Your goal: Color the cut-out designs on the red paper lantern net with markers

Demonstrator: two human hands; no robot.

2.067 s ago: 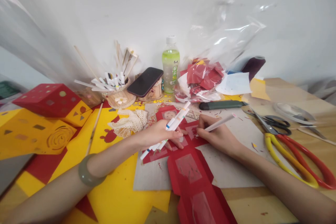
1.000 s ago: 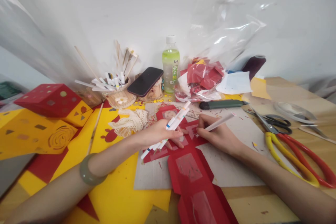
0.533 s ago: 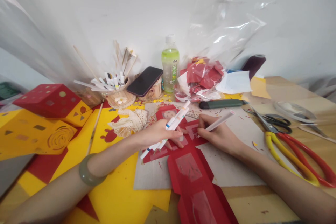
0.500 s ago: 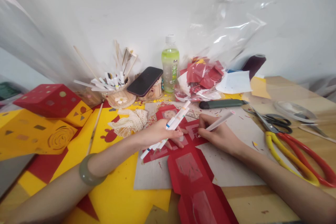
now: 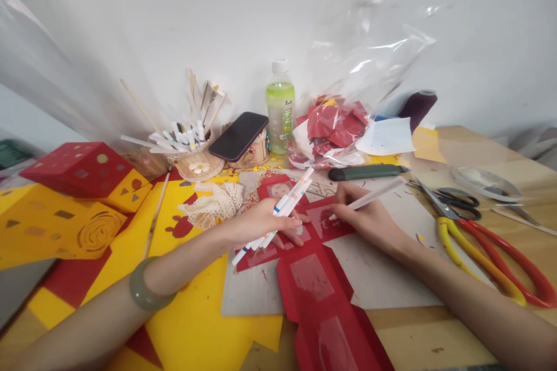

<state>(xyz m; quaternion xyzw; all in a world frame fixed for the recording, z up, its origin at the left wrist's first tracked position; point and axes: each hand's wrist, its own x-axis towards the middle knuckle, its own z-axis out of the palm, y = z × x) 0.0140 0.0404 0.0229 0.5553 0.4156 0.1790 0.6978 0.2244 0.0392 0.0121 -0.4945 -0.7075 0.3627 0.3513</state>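
A red card cut-out (image 5: pixel 311 256) with tabs and clear window panels lies over a grey sheet (image 5: pixel 387 278). My left hand (image 5: pixel 265 221) is closed around several white marker pens (image 5: pixel 292 198) with coloured bands, its fingertips resting on the card. My right hand (image 5: pixel 365 217) grips a white marker pen (image 5: pixel 378 193). Its tip touches, or nearly touches, a clear panel on the card's right arm, where faint marks show. Just left of my left hand sits a bunched cream lace (image 5: pixel 215 203).
Big scissors (image 5: pixel 491 255) with yellow and red handles lie at right, near a dark green cutter (image 5: pixel 368 172). Behind stand a pen pot (image 5: pixel 195 162), a phone (image 5: pixel 239 136), a drink bottle (image 5: pixel 280 107) and a bag of scraps (image 5: pixel 333 127). Decorated boxes (image 5: pixel 78 171) are at left.
My right hand has shifted slightly right, and its pen is tilted lower, with the tip now showing against the panel. My left hand and the card stay nearly the same.
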